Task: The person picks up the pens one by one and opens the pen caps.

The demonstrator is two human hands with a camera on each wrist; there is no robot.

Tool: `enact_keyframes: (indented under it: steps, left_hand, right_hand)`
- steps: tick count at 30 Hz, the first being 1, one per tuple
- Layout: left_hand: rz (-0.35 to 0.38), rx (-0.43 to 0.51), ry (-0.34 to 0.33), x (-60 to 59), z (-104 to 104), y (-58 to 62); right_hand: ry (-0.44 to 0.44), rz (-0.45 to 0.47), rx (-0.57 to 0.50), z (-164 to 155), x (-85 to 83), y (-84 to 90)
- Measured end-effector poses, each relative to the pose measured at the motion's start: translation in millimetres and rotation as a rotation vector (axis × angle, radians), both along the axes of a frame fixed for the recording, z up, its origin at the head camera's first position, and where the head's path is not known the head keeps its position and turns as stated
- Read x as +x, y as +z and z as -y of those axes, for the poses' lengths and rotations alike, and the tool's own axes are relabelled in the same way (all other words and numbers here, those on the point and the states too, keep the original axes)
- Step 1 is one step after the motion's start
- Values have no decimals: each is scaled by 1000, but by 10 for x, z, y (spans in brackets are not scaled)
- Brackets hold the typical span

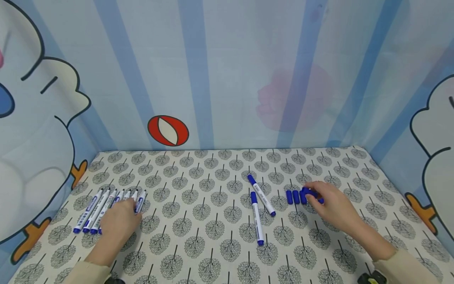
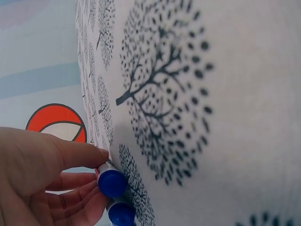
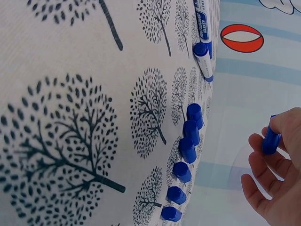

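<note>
Tree-print cloth (image 1: 220, 221) — left hand (image 1: 118, 225) pinches a half-hidden marker (image 2: 112, 182), right hand (image 1: 331, 205) grips a cap (image 3: 270, 141) (partly covered).

A tree-patterned tablecloth (image 1: 220, 236) lies before a cartoon backdrop (image 1: 227, 71).

Honestly, nothing here reads clearly. The markers (image 1: 258, 219) have blue print along their white barrels, and the right wrist view shows one marker (image 3: 203, 23) up close, but the lettering is too small and blurry to spell out.
</note>
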State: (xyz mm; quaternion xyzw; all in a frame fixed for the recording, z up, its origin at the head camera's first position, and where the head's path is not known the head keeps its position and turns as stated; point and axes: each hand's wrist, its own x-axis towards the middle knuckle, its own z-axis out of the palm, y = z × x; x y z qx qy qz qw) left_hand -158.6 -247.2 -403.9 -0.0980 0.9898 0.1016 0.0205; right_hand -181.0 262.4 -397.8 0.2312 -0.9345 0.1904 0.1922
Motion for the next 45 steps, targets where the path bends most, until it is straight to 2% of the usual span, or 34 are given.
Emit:
enact_keyframes:
  steps: [24, 29, 37, 45]
  left_hand:
    - [-24, 13, 1, 10, 17, -17]
    - [-61, 15, 4, -1, 3, -19]
    - [-120, -3, -29, -14, -72, -5]
    - [-225, 15, -106, -39, -183, -8]
  right_hand:
    - [13, 13, -2, 3, 2, -22]
    - [-12, 39, 3, 2, 17, -6]
    - [-51, 70, -4, -36, 9, -19]
    - [-101, 70, -5, -115, -35, -25]
